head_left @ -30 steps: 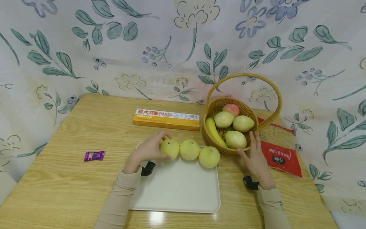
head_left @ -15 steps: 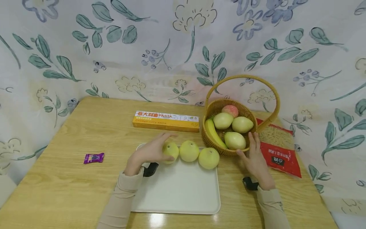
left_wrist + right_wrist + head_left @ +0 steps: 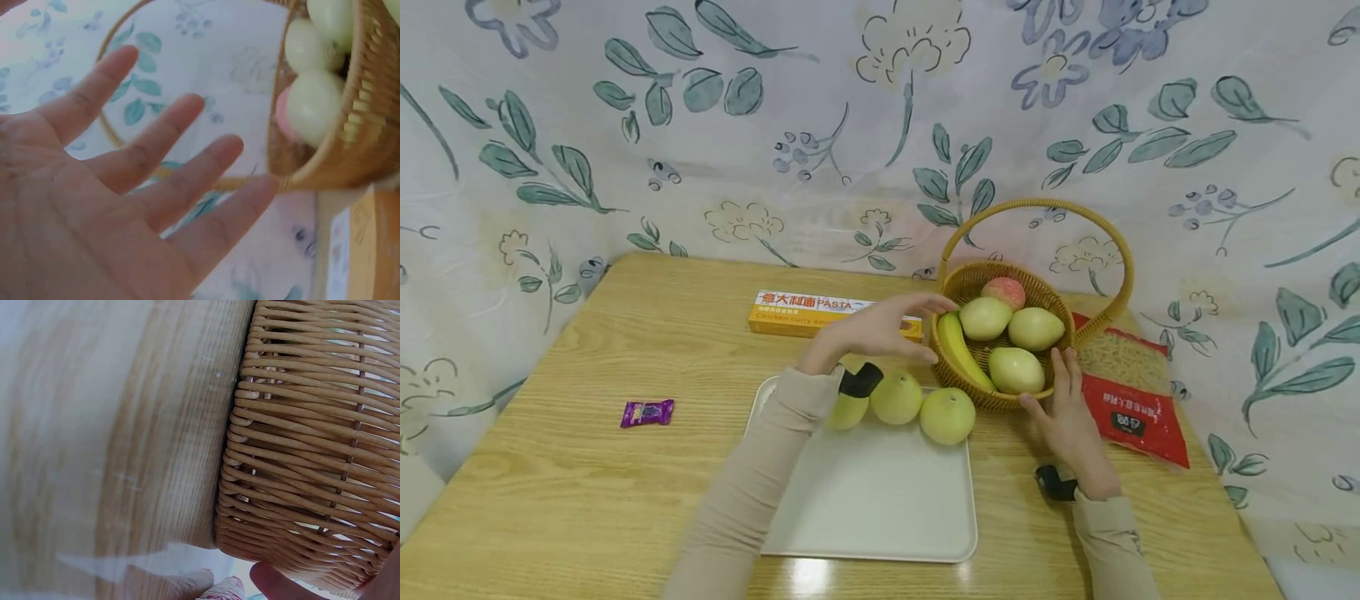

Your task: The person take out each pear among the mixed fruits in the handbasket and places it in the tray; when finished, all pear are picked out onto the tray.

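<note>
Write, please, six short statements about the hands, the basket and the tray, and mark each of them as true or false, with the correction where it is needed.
1. The left hand holds nothing. True.
2. The right hand is at the side of the basket. True.
3. The basket is empty. False: it holds a banana, a pink fruit and three pale fruits.
4. Three round fruits are on the tray. True.
5. Nothing lies left of the tray. False: a purple packet does.
6. Nothing lies right of the basket. False: a red bag does.

L grip (image 3: 106,200) nr bskt (image 3: 378,140)
</note>
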Demonstrator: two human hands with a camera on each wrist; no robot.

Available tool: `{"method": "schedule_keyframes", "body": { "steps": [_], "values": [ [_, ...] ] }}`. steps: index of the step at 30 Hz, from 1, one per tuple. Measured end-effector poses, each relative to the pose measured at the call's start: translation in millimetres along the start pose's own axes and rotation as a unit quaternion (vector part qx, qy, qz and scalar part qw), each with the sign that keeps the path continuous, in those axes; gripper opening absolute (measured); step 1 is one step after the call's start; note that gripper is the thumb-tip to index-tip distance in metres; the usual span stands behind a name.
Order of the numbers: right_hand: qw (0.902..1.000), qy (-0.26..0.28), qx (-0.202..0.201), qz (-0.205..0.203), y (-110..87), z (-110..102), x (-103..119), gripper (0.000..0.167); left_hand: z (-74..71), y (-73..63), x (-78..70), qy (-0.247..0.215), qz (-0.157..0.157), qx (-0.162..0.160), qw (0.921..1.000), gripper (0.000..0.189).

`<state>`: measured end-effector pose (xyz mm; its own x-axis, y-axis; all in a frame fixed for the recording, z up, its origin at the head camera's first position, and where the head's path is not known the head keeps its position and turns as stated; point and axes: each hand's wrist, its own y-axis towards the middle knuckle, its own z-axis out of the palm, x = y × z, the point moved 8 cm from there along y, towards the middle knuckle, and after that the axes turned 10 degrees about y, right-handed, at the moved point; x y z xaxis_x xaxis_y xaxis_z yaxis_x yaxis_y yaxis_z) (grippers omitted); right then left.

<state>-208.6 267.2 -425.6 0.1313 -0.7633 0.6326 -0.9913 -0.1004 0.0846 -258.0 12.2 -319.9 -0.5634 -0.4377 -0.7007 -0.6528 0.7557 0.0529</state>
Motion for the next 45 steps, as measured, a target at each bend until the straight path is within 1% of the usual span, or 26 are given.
{"method": "schedule_keyframes", "body": {
  "steps": [4,8,13,17,21,25,30,34,38,41,45],
  "values": [
    [1.0000,0.006,0.007,0.000,1.1,2.9,0.2,0.084,9.4,31.4,5.6,-0.059,-0.014,0.047,0.9971,0.065],
    [1.0000,0.006,0.006,0.004,1.3,3.7,-0.2,0.084,20.7,57.6,13.0,-0.100,-0.027,0.075,0.9918,0.063],
    [0.9999,0.003,0.004,0.010,1.2,2.6,-1.5,0.084,36.2,80.2,19.2,-0.148,-0.047,0.097,0.9832,0.062],
    [0.9999,0.004,0.003,0.011,1.6,1.0,-1.7,0.084,49.5,94.0,20.6,-0.166,-0.063,0.111,0.9778,0.063],
    [0.9999,0.005,0.001,0.009,1.8,-0.6,-0.9,0.083,59.4,105.3,22.9,-0.168,-0.080,0.114,0.9759,0.064],
    [1.0000,0.002,0.002,0.007,1.1,-0.8,-1.2,0.083,68.4,112.3,24.5,-0.176,-0.095,0.119,0.9726,0.064],
    [1.0000,-0.001,0.000,0.003,-0.4,-1.1,-2.4,0.083,82.7,119.5,26.3,-0.199,-0.114,0.135,0.9640,0.061],
    [1.0000,-0.001,0.001,0.003,-0.7,-0.4,-3.4,0.083,94.9,124.8,24.4,-0.214,-0.133,0.151,0.9558,0.061],
    [1.0000,0.002,0.003,0.005,0.1,0.6,-4.1,0.083,106.7,130.6,22.6,-0.215,-0.154,0.155,0.9518,0.060],
    [1.0000,0.002,0.003,0.004,0.5,0.9,-5.0,0.083,115.1,133.8,22.4,-0.198,-0.165,0.161,0.9526,0.060],
    [1.0000,0.003,-0.002,0.004,0.3,0.4,-7.1,0.084,122.1,137.3,21.5,-0.166,-0.170,0.173,0.9558,0.062]
  ]
}}
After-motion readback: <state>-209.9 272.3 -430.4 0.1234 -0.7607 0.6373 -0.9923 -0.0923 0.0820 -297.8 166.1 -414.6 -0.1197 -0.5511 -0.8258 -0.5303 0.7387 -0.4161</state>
